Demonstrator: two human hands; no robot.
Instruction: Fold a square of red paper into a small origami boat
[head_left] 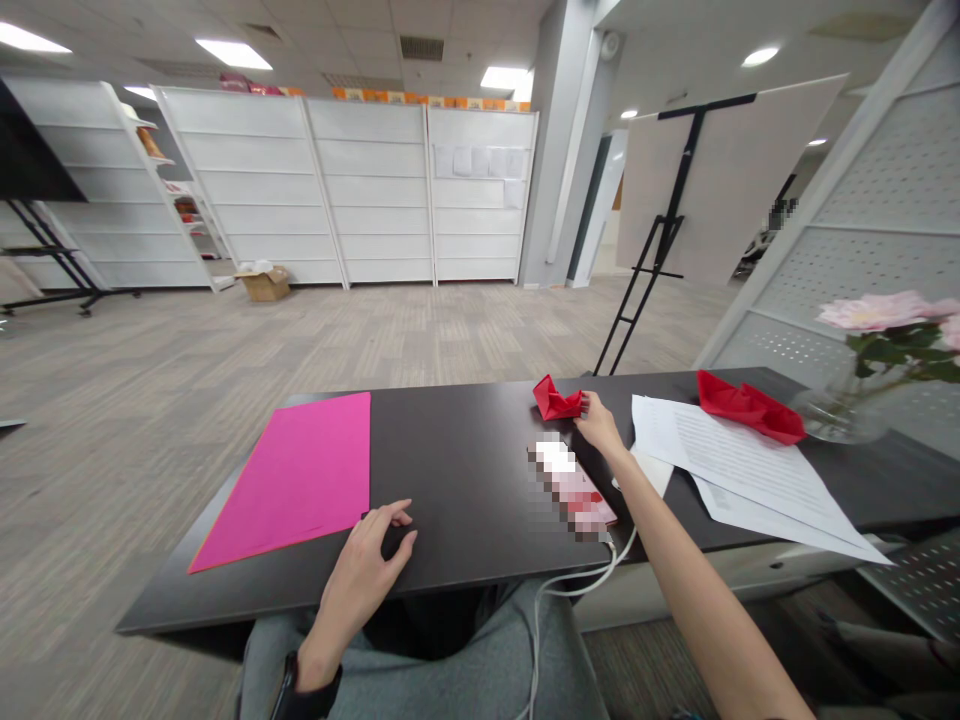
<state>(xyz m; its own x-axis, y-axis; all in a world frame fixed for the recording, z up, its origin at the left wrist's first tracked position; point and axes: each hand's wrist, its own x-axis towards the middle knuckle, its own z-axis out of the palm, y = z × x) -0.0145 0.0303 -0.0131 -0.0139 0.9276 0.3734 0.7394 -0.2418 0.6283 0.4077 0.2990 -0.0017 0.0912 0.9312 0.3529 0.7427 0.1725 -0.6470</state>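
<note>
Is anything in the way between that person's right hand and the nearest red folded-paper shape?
Nothing visible: the right hand has its fingers on the right end of the red folded-paper shape. The blurred rectangular phone lies nearer the camera, not between them.

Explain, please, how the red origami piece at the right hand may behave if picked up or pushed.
The red origami piece is probably light, since it looks like folded paper. Its creases may keep it fairly stiff, yet a hard pinch from the right hand could crush it. Pushed, it might slide on the smooth dark table.
</note>
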